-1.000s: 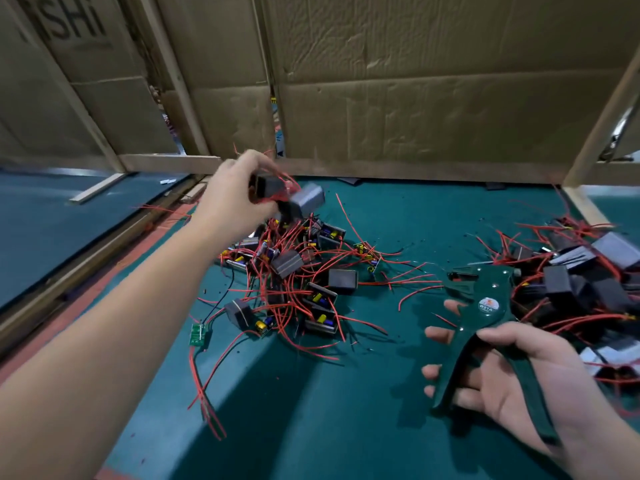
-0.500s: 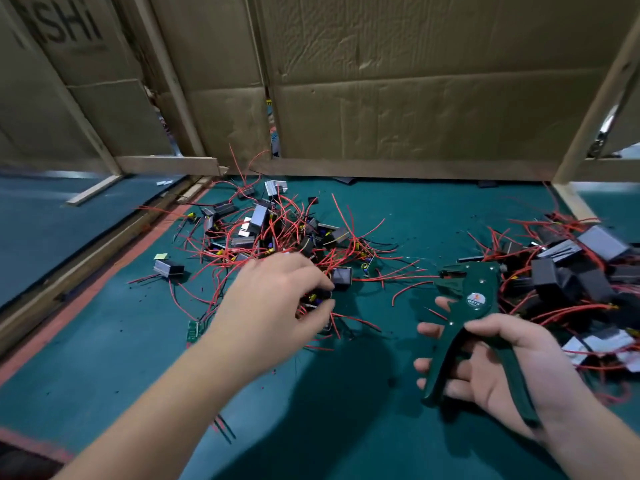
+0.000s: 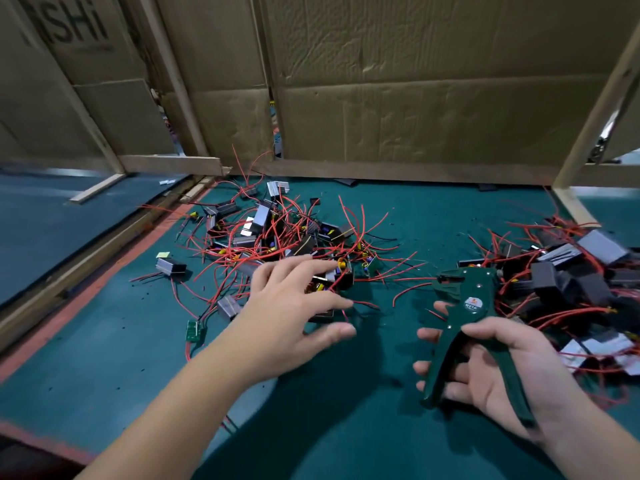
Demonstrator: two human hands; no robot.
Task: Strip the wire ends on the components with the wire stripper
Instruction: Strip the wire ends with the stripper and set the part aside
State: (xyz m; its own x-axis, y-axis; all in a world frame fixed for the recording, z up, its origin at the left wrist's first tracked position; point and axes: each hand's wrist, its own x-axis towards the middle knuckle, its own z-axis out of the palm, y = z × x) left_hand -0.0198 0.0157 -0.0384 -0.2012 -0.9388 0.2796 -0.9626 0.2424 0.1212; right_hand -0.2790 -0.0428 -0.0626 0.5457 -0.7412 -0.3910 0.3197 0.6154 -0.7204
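Note:
A tangle of small black and silver components with red wires (image 3: 270, 237) lies on the green mat (image 3: 346, 427) at the centre left. My left hand (image 3: 287, 306) is spread over its near edge, fingers straight and thumb out, above a black component (image 3: 343, 276); it grips nothing that I can see. My right hand (image 3: 502, 372) holds the dark green wire stripper (image 3: 471, 299) by its handles, jaws pointing away toward the left pile. The handles are apart. A second heap of components (image 3: 571, 271) lies at the right.
Cardboard sheets (image 3: 415, 98) on a wooden frame (image 3: 588, 116) wall off the back. A lone component (image 3: 170, 266) and a small green circuit board (image 3: 194, 330) lie left of the pile. A wooden strip and orange line (image 3: 86, 296) border the mat's left.
My left hand let go of the components it held up at the far side of the pile and came down to the near edge, where its fingers have spread. My right hand and the stripper stayed put.

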